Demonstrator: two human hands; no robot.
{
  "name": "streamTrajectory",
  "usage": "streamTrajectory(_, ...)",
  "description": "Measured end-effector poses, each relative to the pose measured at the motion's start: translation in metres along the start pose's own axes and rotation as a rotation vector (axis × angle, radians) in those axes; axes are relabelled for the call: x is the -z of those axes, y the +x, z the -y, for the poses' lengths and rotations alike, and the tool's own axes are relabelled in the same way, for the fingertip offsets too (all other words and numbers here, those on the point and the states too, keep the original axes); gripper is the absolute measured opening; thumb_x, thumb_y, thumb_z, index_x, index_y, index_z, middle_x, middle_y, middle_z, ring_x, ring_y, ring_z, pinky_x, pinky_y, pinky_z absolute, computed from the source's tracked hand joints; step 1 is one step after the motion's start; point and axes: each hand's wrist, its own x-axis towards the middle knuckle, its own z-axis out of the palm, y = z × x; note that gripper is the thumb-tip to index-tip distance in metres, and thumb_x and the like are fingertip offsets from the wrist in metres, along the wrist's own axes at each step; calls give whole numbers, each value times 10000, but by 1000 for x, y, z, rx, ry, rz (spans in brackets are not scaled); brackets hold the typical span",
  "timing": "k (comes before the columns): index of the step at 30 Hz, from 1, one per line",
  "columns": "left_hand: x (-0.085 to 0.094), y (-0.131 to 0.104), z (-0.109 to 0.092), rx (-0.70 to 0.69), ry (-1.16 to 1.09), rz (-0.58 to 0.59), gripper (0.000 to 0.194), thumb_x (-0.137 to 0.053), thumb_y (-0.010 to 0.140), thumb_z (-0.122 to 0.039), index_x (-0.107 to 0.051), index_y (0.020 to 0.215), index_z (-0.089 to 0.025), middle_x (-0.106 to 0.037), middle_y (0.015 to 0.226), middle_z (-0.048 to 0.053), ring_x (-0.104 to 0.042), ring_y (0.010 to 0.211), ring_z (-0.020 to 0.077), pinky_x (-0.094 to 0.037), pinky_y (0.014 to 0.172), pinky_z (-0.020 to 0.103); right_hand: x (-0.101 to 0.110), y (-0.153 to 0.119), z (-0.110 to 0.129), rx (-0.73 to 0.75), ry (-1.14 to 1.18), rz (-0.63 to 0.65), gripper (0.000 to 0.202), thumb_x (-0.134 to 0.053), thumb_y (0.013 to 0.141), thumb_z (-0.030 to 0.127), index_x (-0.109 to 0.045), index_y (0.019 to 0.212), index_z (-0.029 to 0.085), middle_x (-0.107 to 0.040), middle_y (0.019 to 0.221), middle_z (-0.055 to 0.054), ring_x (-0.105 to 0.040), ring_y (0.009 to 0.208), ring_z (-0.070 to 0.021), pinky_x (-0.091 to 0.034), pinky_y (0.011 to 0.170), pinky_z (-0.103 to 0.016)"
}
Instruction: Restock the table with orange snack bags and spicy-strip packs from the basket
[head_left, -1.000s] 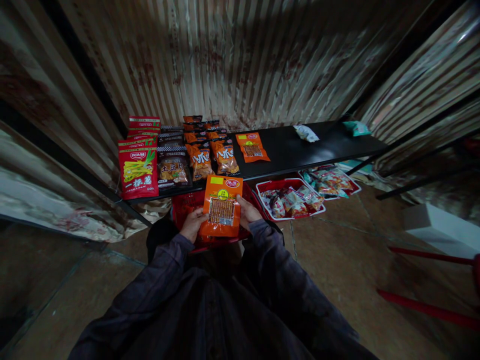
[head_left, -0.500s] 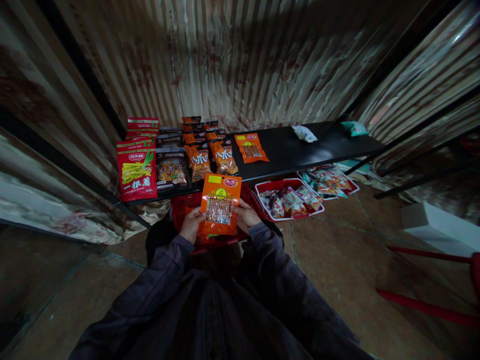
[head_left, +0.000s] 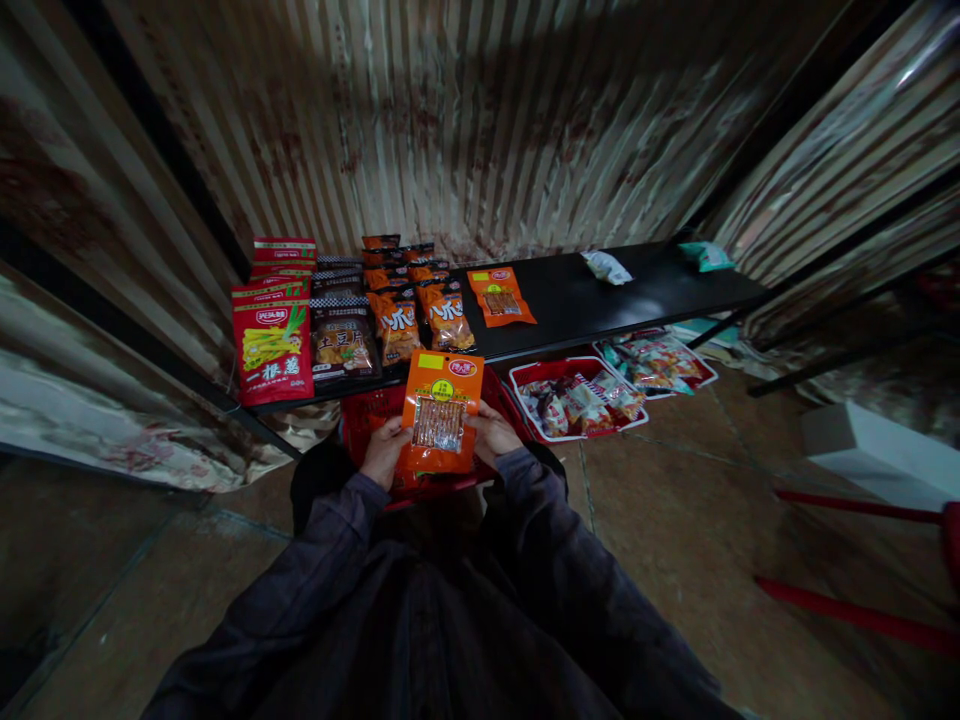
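Observation:
An orange snack packet [head_left: 440,412] with a see-through window is held upright between my two hands, over a red basket [head_left: 360,418] on my lap. My left hand [head_left: 385,452] pinches its left edge, and my right hand [head_left: 492,434] grips its right edge. Behind it on the black shelf [head_left: 577,305] lies a like orange packet [head_left: 501,297]. To the left of that stand rows of orange-and-black snack bags [head_left: 445,314], dark brown snack bags [head_left: 343,338] and red snack bags [head_left: 274,348]. The packet hides most of the basket's inside.
Farther right on the shelf lie a white packet [head_left: 607,267] and a teal packet [head_left: 706,256]. Below it, a red basket with a white rim [head_left: 555,437] and another basket [head_left: 710,377] hold packets. A white box [head_left: 874,455] and red stool legs [head_left: 855,610] are at the right.
The packet has shifted very slightly and the glare on its window has changed. Both hands keep their hold, and the bags on the shelf are as they were.

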Motion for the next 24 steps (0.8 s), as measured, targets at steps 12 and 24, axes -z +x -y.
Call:
streamTrajectory(12, -19, -2, 16, -478, 657, -128, 484, -486, 734, -69, -541, 1191, -221, -540, 1200, 94, -506, 1124, 211, -399, 993, 390, -8, -24, 1, 72, -49, -109, 291, -714, 546, 182, -691, 834, 210, -726, 789, -10, -678, 809, -248, -533, 744, -393)
streamTrajectory(24, -38, -26, 6, -161, 272, 137, 352, -561, 812, -427, -671, 1075, -220, -590, 1268, 75, -426, 1280, 242, -270, 1110, 376, -27, -39, -35, 374, -650, -182, 492, -584, 733, 304, -573, 1221, 239, -629, 1206, -49, -550, 1150, -256, -425, 995, -444)
